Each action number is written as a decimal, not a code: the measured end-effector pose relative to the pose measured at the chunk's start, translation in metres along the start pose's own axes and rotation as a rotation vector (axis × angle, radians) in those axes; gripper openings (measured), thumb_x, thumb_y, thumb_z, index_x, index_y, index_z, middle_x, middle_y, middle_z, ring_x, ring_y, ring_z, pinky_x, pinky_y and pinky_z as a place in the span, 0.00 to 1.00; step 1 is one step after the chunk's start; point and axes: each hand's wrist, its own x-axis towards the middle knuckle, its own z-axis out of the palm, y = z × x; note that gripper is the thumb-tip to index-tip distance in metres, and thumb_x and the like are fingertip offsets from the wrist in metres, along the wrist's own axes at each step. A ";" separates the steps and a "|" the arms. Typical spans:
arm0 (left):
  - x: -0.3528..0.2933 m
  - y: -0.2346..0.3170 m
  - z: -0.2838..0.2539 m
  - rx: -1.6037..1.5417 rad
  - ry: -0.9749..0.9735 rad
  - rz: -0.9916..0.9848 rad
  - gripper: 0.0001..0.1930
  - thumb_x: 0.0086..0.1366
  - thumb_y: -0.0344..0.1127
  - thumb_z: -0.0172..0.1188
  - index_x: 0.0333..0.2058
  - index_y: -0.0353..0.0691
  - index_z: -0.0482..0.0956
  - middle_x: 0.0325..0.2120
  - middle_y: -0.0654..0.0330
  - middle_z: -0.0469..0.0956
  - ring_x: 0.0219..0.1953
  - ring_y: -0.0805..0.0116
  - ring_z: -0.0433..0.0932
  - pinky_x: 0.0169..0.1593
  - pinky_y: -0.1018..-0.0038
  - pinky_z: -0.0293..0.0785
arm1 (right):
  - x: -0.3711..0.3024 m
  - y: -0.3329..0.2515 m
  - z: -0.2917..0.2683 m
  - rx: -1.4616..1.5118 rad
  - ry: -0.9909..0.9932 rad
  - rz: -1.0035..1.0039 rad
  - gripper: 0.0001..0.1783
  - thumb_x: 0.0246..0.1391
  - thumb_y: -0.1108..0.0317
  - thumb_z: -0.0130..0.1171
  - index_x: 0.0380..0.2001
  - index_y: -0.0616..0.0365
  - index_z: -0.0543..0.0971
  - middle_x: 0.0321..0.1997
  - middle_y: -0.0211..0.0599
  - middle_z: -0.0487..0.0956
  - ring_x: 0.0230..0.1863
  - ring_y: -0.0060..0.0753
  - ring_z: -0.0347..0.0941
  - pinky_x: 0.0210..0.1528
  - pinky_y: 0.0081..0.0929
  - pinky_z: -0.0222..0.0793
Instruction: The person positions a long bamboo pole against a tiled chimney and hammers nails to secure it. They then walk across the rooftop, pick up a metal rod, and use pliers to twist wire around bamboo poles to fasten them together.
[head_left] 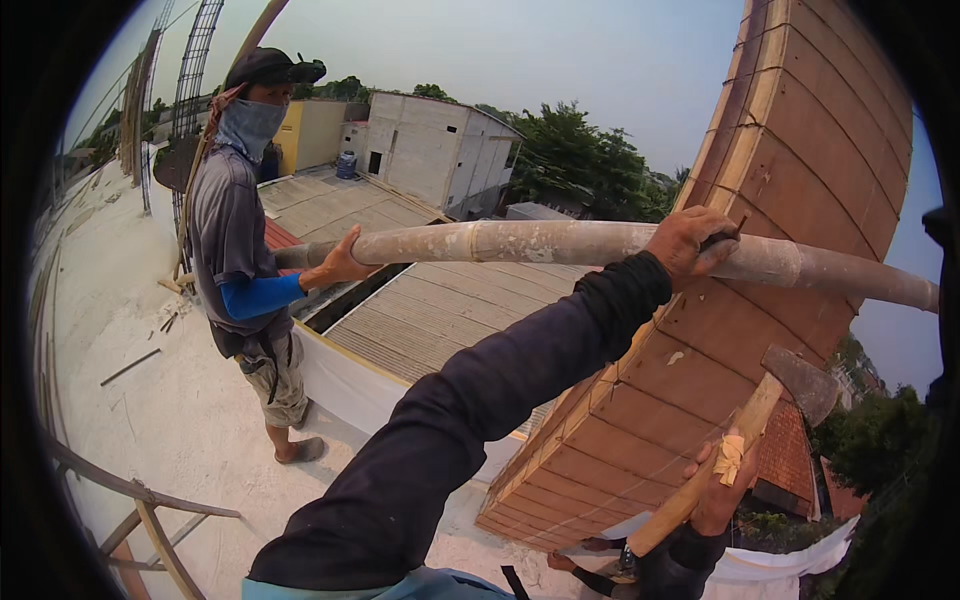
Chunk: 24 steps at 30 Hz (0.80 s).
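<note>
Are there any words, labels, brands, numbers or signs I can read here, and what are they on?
None that can be read.
Pole: no lettering visible.
Wooden-handled tool: no lettering visible.
Distant blue container: too small to tell.

Open above the mottled pole [560, 242], toward twelve o'clock. Barred from one to five by the brown column form [790, 160], toward nine by the co-worker [232, 215]. Passable beneath the pole near eight, short of the dark sleeve [450, 410]. Tight at four, around the wood-handled tool [752, 420].
</note>
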 end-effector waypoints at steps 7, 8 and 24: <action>0.014 0.026 -0.017 -0.098 -0.124 -0.219 0.07 0.67 0.32 0.66 0.40 0.35 0.84 0.32 0.58 0.83 0.35 0.70 0.83 0.42 0.72 0.79 | 0.000 -0.031 0.013 -0.027 0.051 0.098 0.12 0.73 0.62 0.50 0.47 0.59 0.68 0.27 0.33 0.74 0.20 0.21 0.73 0.19 0.20 0.70; 0.014 0.027 -0.016 -0.121 -0.128 -0.221 0.07 0.67 0.32 0.67 0.40 0.36 0.84 0.32 0.58 0.84 0.35 0.69 0.84 0.42 0.72 0.79 | -0.002 -0.034 0.015 -0.080 0.065 0.066 0.12 0.73 0.62 0.49 0.48 0.59 0.67 0.28 0.33 0.75 0.20 0.21 0.74 0.19 0.20 0.71; 0.008 0.015 -0.002 0.046 -0.151 0.158 0.10 0.60 0.28 0.71 0.40 0.38 0.84 0.35 0.57 0.86 0.39 0.57 0.83 0.44 0.67 0.79 | 0.006 -0.059 0.060 -0.627 0.172 -0.447 0.20 0.57 0.72 0.66 0.48 0.65 0.69 0.34 0.40 0.82 0.32 0.33 0.81 0.36 0.30 0.75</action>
